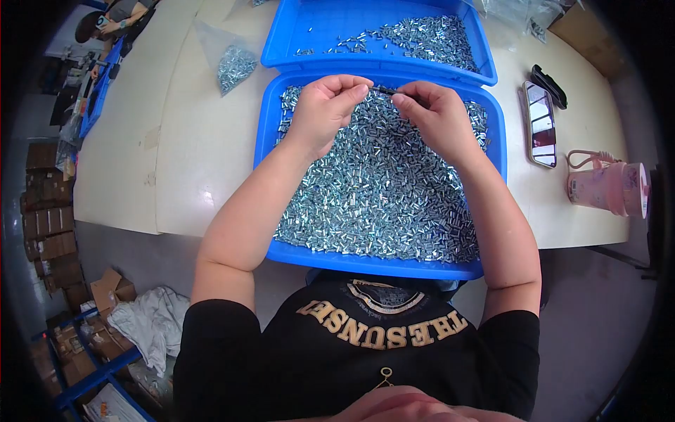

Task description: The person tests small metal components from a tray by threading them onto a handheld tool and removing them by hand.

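Observation:
Over the far part of a blue tray (260, 151), my left hand (325, 112) and my right hand (439, 118) face each other. A thin dark rod (383, 90) spans the gap between them, one end pinched in the fingertips of each hand. Its exact kind is too small to make out. Beneath both hands, the tray is filled with small shiny metal pins (373, 190), short and cylindrical.
A second blue tray (316, 17) behind holds more metal pieces, heaped to the right. On the table (204, 176) lie a clear bag of pieces (237, 68), a phone (540, 123), a dark case (550, 86) and a pink cup (608, 188). Another person (116, 21) sits far left.

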`<action>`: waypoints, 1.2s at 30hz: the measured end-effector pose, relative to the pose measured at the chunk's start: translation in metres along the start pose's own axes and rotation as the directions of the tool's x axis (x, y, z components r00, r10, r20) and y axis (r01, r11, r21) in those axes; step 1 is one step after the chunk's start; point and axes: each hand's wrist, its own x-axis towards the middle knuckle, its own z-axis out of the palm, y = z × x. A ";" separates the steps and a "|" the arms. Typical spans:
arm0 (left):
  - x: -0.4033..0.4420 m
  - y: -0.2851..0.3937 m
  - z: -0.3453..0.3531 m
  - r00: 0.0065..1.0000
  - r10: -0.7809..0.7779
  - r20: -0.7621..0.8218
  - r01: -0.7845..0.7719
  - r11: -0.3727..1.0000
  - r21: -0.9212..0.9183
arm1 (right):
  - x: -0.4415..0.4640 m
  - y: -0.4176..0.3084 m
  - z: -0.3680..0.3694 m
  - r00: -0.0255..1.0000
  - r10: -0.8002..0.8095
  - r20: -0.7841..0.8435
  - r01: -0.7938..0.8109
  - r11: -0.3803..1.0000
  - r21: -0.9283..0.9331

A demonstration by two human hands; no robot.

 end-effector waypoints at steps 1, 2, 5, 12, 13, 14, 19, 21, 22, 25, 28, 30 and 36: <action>0.000 0.000 -0.001 0.999 -0.002 0.034 0.003 0.999 -0.050 | 0.000 0.000 -0.001 1.000 0.000 0.000 0.000 1.000 -0.001; 0.000 -0.001 -0.001 0.999 -0.001 0.034 0.003 0.999 -0.050 | 0.000 -0.001 -0.001 1.000 -0.014 -0.015 0.014 1.000 -0.011; 0.001 -0.005 -0.002 0.998 0.067 0.012 -0.068 0.997 0.022 | -0.003 -0.003 0.002 0.996 -0.066 -0.053 0.063 0.997 -0.045; 0.000 -0.005 0.001 0.990 0.135 -0.047 -0.130 0.986 0.106 | -0.004 -0.014 0.000 0.996 0.084 0.023 -0.081 0.989 -0.122; 0.000 -0.005 0.001 0.989 0.145 -0.028 -0.141 0.983 0.114 | -0.003 -0.011 0.000 0.996 0.084 0.021 -0.081 0.989 -0.122; 0.000 -0.004 0.002 0.989 0.143 -0.027 -0.140 0.984 0.114 | -0.002 -0.007 0.000 0.993 0.102 0.050 -0.098 0.992 -0.075; 0.000 -0.008 0.004 0.975 0.220 0.017 -0.217 0.945 0.245 | -0.004 -0.006 0.005 1.000 0.001 -0.019 0.000 1.000 0.020; -0.001 -0.007 0.004 0.970 0.240 0.032 -0.240 0.936 0.257 | -0.004 -0.005 0.003 0.998 -0.030 0.049 0.026 0.996 0.084; -0.001 -0.007 0.004 0.965 0.259 0.047 -0.262 0.927 0.268 | -0.004 -0.005 0.002 0.998 -0.030 0.049 0.026 0.996 0.084; -0.002 -0.006 0.003 0.959 0.272 0.077 -0.282 0.908 0.311 | -0.004 -0.010 -0.004 0.965 0.160 0.208 -0.177 0.982 0.067; -0.002 -0.005 0.004 0.964 0.254 0.072 -0.264 0.911 0.316 | -0.005 -0.012 -0.003 0.932 0.248 0.265 -0.289 0.949 0.126; -0.003 -0.002 0.003 0.985 0.159 0.072 -0.169 0.972 0.162 | -0.004 -0.009 -0.002 0.975 0.129 0.180 -0.133 0.991 0.010; -0.001 -0.008 0.001 0.979 0.183 0.089 -0.204 0.903 0.378 | -0.004 -0.008 -0.004 0.987 0.009 0.160 0.011 0.992 -0.124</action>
